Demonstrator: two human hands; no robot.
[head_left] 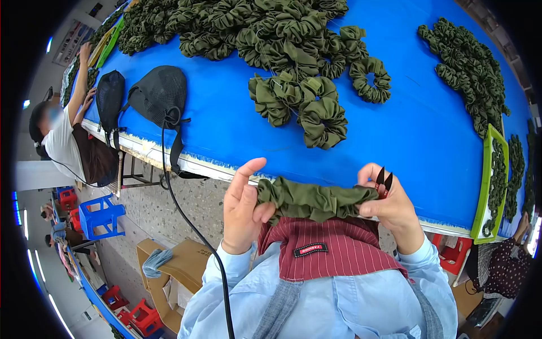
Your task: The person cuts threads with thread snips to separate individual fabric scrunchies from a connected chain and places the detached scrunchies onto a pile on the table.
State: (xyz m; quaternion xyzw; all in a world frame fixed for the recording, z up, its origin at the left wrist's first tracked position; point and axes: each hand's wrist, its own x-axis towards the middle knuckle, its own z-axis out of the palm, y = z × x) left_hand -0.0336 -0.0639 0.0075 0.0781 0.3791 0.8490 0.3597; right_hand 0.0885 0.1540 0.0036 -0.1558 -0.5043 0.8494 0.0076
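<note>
Two hands [239, 210] [397, 210], held apart, pinch one scrunchie [316, 200].

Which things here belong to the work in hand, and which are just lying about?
Likely part of the job:
green scrunchie between left hand and right hand
snips in the right hand
scrunchie piles on the blue table

Seemingly just lying about:
black mesh bag
blue stool
cardboard box
</note>
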